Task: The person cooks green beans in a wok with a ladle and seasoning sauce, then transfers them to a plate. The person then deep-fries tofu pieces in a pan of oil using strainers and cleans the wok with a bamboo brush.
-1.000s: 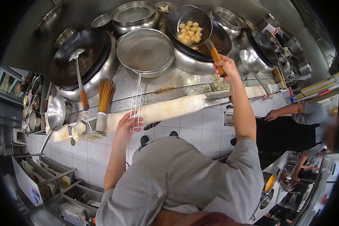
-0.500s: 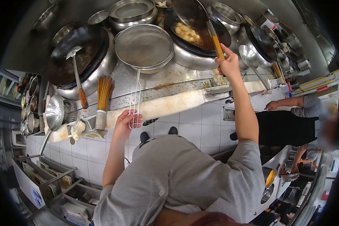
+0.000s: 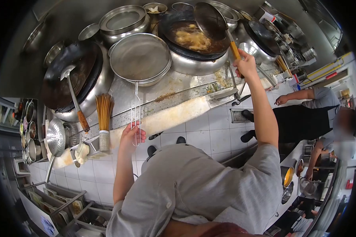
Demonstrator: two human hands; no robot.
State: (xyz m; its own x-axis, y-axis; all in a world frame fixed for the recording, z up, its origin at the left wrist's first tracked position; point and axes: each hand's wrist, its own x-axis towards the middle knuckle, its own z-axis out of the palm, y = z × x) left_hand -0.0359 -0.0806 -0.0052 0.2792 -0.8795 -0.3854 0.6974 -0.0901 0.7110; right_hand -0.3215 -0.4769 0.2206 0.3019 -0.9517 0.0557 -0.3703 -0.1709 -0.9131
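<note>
My right hand (image 3: 246,64) is closed round the wooden handle of a dark strainer ladle (image 3: 210,21), tilted over the right part of a wok (image 3: 177,24). Pale yellow pieces (image 3: 193,38) lie in brown liquid in that wok, their outlines blurred. My left hand (image 3: 133,136) grips the wire handle of a round mesh strainer (image 3: 140,56), which rests on a metal pot just left of the wok. To the left, a second wok (image 3: 53,87) holds a wooden-handled spatula (image 3: 71,85).
A bamboo brush (image 3: 104,118) and a perforated ladle (image 3: 55,138) stand at the counter's left front edge. Another ladle (image 3: 248,49) lies right of the wok. A co-worker in a black apron (image 3: 300,123) stands at the right; another person's arm shows below.
The pale pieces have left the ladle and are in the wok's liquid. My right hand has tipped the ladle and moved right. The camera view has shifted slightly; my left hand keeps its grip.
</note>
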